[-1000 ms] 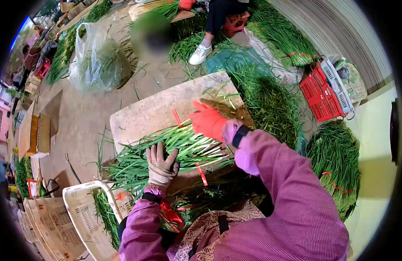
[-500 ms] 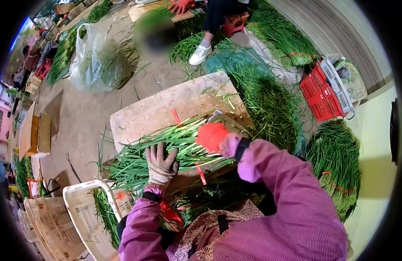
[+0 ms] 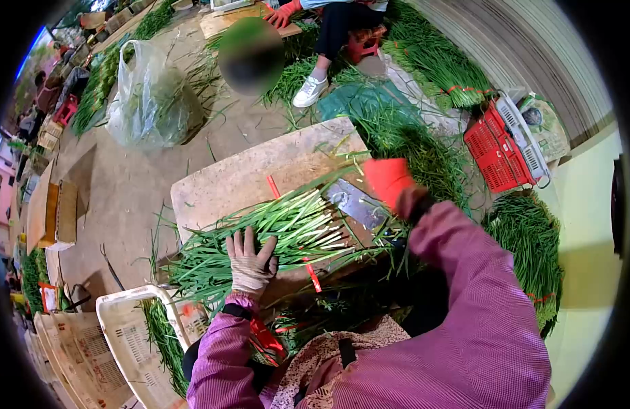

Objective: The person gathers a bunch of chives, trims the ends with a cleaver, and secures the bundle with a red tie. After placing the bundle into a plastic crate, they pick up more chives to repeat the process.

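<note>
A loose bundle of garlic chives (image 3: pixel 281 232) lies across a wooden board (image 3: pixel 260 167), pale stem ends pointing right. My left hand (image 3: pixel 250 262), in a pale dirty glove, presses flat on the leaves with fingers spread. Under the bundle run red ties (image 3: pixel 311 274), their ends sticking out on both sides. A broad metal blade (image 3: pixel 356 203) lies on the board beyond the stem ends. Just past it is my right hand (image 3: pixel 388 183) in a red glove, fingers curled and slightly blurred. A few green strands run towards it; its grip is partly hidden.
A white crate (image 3: pixel 134 296) stands at my left. Loose chives (image 3: pixel 424 160) heap behind the board, and tied bunches (image 3: pixel 523 238) lie at right near a red basket (image 3: pixel 496 146). A clear plastic bag (image 3: pixel 151 102) and a seated person's shoe (image 3: pixel 309 91) are farther off.
My right hand has moved right, off the stem ends, uncovering them and the metal blade. My left hand stays pressed on the leaves.
</note>
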